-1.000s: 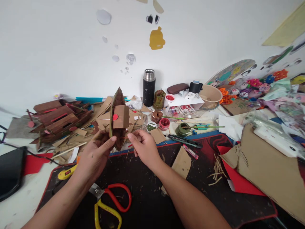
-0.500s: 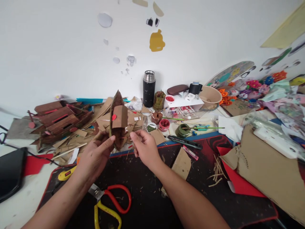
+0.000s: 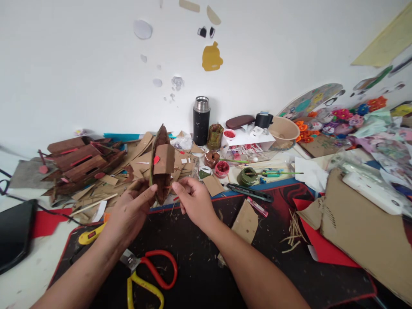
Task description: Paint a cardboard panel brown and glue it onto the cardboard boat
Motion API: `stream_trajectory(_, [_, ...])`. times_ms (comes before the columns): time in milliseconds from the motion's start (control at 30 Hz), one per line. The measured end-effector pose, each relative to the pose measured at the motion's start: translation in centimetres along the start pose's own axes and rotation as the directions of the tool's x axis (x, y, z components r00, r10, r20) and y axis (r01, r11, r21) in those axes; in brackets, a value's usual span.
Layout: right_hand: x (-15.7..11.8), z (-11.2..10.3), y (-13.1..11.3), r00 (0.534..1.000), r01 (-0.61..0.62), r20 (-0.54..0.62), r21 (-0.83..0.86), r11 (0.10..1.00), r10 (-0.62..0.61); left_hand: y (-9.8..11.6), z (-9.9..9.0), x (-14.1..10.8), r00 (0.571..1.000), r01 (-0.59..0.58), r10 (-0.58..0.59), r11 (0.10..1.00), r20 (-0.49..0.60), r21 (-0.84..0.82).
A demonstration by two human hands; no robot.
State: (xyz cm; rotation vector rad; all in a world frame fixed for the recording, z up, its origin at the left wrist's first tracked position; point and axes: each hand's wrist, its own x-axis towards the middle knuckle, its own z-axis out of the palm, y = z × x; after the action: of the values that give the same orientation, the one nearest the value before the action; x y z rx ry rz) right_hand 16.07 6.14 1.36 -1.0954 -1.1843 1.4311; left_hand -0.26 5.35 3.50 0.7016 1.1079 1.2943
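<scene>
My left hand (image 3: 133, 206) grips a small brown cardboard model boat (image 3: 163, 165) by its lower hull, holding it upright on end above the mat. The boat has a curved cardboard canopy (image 3: 165, 159) across its middle and a red paper dot (image 3: 156, 160) on the side. Just right of the hull, my right hand (image 3: 195, 199) is closed in a pinch, its thumb tip meeting a thin reddish stick (image 3: 168, 187) that lies across the boat's lower end. Red-and-yellow-handled scissors (image 3: 144, 274) lie below my left wrist.
Finished-looking brown model boats (image 3: 80, 161) and cardboard scraps (image 3: 138, 154) crowd the left. Open paint pots (image 3: 222, 169), a black thermos (image 3: 201, 124) and a utility knife (image 3: 249, 192) sit beyond my right hand. A large cardboard piece (image 3: 363, 227) lies at right.
My right hand has moved slightly left, closer to the boat's lower end. The boat has shifted a little to the right and stands slightly lower in my left hand.
</scene>
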Motion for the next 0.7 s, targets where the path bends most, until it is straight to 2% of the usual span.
stream_trajectory(167, [0.1, 0.0, 0.0, 1.0, -0.012, -0.009, 0.083, 0.996, 0.013, 1.7, -0.5, 0.4, 1.0, -0.002, 0.002, 1.0, -0.016, 0.016])
stream_trajectory(333, [0.1, -0.1, -0.2, 1.0, -0.018, -0.01, 0.114, 0.993, 0.019, 4.2, -3.0, 1.9, 0.991, -0.011, 0.022, 0.996, -0.129, 0.088])
stream_trajectory(433, [0.1, 0.0, -0.1, 1.0, -0.008, -0.008, 0.111, 0.994, 0.009, 4.8, -5.1, 3.1, 0.991, 0.059, -0.042, 0.99, -0.127, 0.128])
stream_trajectory(533, [0.1, 0.0, -0.1, 1.0, -0.004, -0.01, 0.1, 0.995, 0.005, 4.6, -6.4, 4.2, 0.98, 0.186, -0.172, 0.971, -0.099, 0.148])
stream_trajectory(700, [0.1, -0.1, -0.1, 1.0, -0.002, -0.01, 0.08, 0.997, 0.002, 4.3, -6.3, 5.4, 0.969, 0.244, -0.246, 0.951, -0.011, 0.19])
